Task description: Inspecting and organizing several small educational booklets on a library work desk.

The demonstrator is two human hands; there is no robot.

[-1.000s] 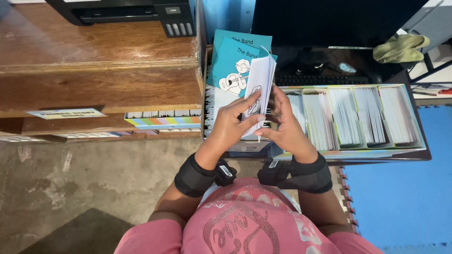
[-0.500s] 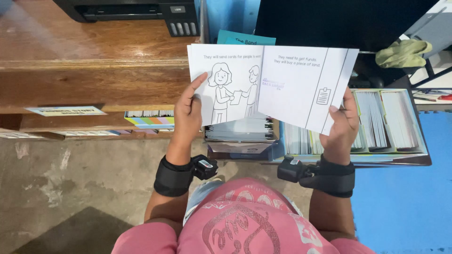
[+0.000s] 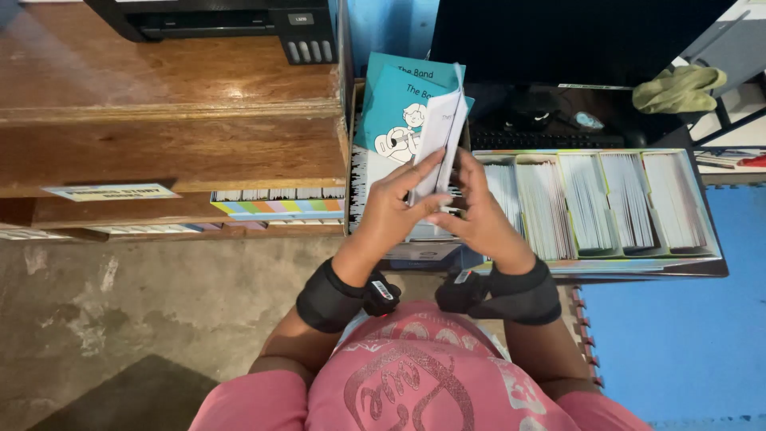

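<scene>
My left hand [image 3: 395, 209] and my right hand [image 3: 479, 214] press together around a thin white booklet [image 3: 439, 136], folded shut and held upright between the palms. Both wrists wear black bands. Just behind the booklet stand two teal booklets [image 3: 396, 112] with a cartoon figure on the cover, leaning in a box. Under my hands lies a stack of white paper in a box [image 3: 415, 247].
A long tray [image 3: 606, 203] of upright white booklets in several compartments lies to the right. A wooden shelf [image 3: 167, 136] with a black printer [image 3: 223, 20] is on the left. A keyboard [image 3: 535, 140], a dark monitor and a green cloth [image 3: 678, 88] sit behind. Blue mat at right.
Half a second ago the booklet was spread wide open between my hands; now it is folded shut and my hands have come together around it.
</scene>
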